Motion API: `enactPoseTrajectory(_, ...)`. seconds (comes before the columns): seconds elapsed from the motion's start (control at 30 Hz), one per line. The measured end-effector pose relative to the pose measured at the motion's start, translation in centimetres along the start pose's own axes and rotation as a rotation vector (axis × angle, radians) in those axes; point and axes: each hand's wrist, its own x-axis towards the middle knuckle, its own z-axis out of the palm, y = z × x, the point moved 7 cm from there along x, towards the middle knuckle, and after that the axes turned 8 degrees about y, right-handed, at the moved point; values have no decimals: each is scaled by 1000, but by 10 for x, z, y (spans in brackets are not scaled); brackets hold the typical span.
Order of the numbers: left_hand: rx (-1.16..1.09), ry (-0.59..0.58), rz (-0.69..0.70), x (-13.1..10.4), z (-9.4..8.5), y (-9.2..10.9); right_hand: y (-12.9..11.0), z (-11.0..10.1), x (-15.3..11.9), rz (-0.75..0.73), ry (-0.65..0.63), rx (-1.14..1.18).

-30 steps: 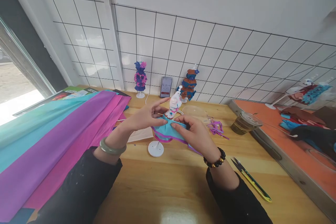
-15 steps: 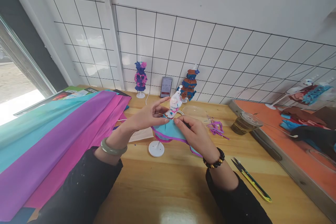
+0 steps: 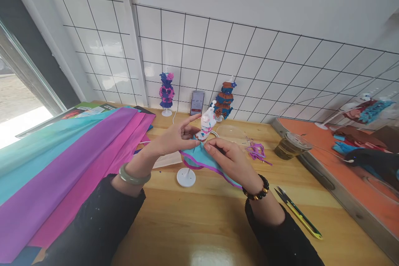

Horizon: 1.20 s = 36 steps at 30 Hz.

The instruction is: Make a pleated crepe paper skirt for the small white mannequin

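A small white dress form [image 3: 206, 124] on a stand leans slightly between my hands, its round white base [image 3: 186, 177] on the table. Turquoise fabric with a purple edge [image 3: 195, 153] wraps its lower part like a skirt and spreads to the right. My left hand [image 3: 174, 136] is at the form's left side, thumb pressing the fabric's top edge at the waist, index finger stretched up along the form. My right hand [image 3: 229, 158] pinches the same top edge between thumb and fingers. The fingertips of both hands nearly meet.
Yellow-handled thread snips [image 3: 299, 212] lie at the right. Behind them stand a lidded cup [image 3: 292, 146] and purple scraps [image 3: 257, 152]. Coloured fabric sheets [image 3: 75, 166] cover the left. A phone [image 3: 197, 103] and two dressed forms, purple [image 3: 166, 91] and brown-blue [image 3: 225, 99], stand by the wall.
My right hand's fingertips have shifted slightly left along the fabric's top edge, and the fabric has gathered closer at the waist. The form leans marginally further left. My left hand stays put.
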Motion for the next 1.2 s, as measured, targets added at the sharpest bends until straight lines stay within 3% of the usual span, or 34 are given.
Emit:
enactPoseTrajectory(0.13,44,10,12,0,-1,1,6,-1,-1,46,-9,19)
enactPoseTrajectory(0.3,90,109,-9,1,-10,-2,9,-3,-2,75,-21,-28)
enactPoseTrajectory(0.6,39,15,-23,0,0,-5,8,-3,1,77,29,-90)
enactPoseTrajectory(0.87,60,36,-21,1,-3,-4,11,-5,2,69,5,-97)
enactPoseTrajectory(1.2,40,-14,10,0,2,-3,-2,1,-2,-33,-78,-74)
